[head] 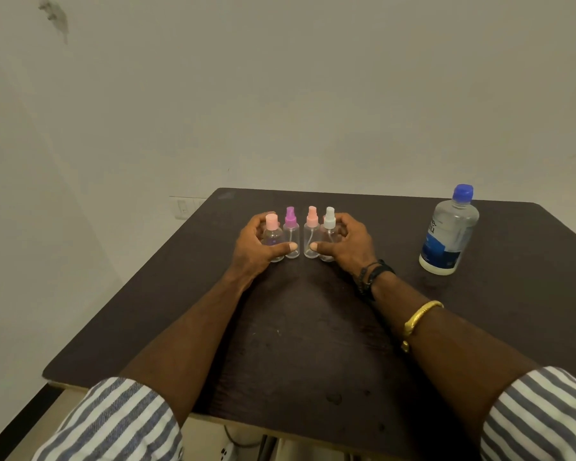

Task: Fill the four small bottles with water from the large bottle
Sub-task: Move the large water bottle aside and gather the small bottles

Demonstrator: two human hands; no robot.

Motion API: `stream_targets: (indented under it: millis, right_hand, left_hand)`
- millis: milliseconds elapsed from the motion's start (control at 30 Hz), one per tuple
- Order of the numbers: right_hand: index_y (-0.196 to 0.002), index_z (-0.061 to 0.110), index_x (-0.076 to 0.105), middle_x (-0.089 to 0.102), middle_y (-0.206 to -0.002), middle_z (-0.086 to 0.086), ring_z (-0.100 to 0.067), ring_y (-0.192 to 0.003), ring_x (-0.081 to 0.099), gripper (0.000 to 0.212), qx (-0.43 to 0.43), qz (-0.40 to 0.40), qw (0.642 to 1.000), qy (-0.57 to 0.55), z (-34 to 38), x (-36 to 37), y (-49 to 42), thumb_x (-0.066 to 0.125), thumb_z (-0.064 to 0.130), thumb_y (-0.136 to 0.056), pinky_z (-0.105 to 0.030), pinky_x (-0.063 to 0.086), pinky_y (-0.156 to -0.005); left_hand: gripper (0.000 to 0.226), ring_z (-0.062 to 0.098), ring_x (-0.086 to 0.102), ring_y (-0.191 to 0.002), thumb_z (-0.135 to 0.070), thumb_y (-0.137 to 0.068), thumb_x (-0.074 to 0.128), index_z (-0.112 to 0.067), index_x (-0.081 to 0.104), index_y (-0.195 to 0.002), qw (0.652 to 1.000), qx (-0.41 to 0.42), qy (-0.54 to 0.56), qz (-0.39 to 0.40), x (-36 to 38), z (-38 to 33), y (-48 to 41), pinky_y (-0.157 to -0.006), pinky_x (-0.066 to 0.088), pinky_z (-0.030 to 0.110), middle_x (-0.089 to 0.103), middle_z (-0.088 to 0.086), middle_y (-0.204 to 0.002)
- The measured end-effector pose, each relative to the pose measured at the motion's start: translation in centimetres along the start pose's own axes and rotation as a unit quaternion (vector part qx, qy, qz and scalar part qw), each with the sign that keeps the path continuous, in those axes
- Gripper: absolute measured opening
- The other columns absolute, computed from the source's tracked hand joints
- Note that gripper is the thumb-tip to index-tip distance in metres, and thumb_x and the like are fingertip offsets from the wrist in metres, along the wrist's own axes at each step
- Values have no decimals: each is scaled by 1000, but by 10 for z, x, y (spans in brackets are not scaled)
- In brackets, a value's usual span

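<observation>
Four small clear bottles stand upright in a row on the dark table (306,344). From left to right they carry a pale pink cap (272,222), a purple spray top (290,218), a salmon spray top (312,217) and a white spray top (329,218). My left hand (255,249) wraps around the two left bottles, thumb across their fronts. My right hand (345,244) wraps around the two right ones the same way. The large water bottle (449,231), blue cap on and blue label, stands upright to the right, apart from both hands.
The table's far edge lies just behind the small bottles, with a plain white wall beyond. A wall switch plate (182,207) shows past the table's left corner. Bracelets sit on my right wrist and forearm.
</observation>
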State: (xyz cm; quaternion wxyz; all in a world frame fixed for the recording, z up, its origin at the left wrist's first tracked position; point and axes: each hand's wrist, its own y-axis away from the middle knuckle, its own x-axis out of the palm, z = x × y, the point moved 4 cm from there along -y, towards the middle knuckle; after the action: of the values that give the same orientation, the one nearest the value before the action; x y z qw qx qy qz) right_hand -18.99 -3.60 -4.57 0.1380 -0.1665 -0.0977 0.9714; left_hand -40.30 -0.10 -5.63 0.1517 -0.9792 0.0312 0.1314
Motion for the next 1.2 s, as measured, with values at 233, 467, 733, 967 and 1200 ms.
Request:
stream_targets:
  millis: [233,467,733,967,1200]
  right_hand:
    - [-118,17,65,70,-107,0,-19,-100,67,51,-22,-14,999,29,12,-11,7,89,10,-73,-24,55,-82]
    - [-112,16,67,72,-104,-1,-20,-98,69,45,-31,-37,998,37,17,-25,17,89,15,-73,-38,59,-90]
    - [-107,18,68,71,-94,6,-13,-89,68,41,-50,-58,997,22,26,-46,32,90,20,-72,-29,58,-83]
    - [-110,17,67,70,-95,4,-9,-85,66,36,-60,-60,995,50,25,-67,44,85,20,-78,-20,55,-76]
    - [-116,15,66,70,-108,1,-11,-94,64,38,-40,-36,993,102,10,-72,47,82,17,-82,-12,46,-73]
  left_hand:
    - [104,12,45,-138,-41,-66,94,-27,38,-152,998,15,-20,-55,-9,-9,8,-109,41,31,46,-2,-154]
    - [69,13,38,-145,-45,-94,64,-17,41,-153,990,83,-13,-116,4,-55,22,-116,35,31,43,0,-158]
    - [41,3,61,-119,-28,-96,65,-13,63,-133,963,229,-94,-105,49,-93,42,-101,49,18,67,-5,-131]
    - [50,13,62,-124,-32,-93,71,-10,60,-137,983,177,-57,9,92,-87,51,-106,52,33,66,4,-134]
    - [51,13,65,-120,-28,-92,74,-12,59,-138,988,143,-56,32,109,-75,57,-103,55,33,67,4,-133]
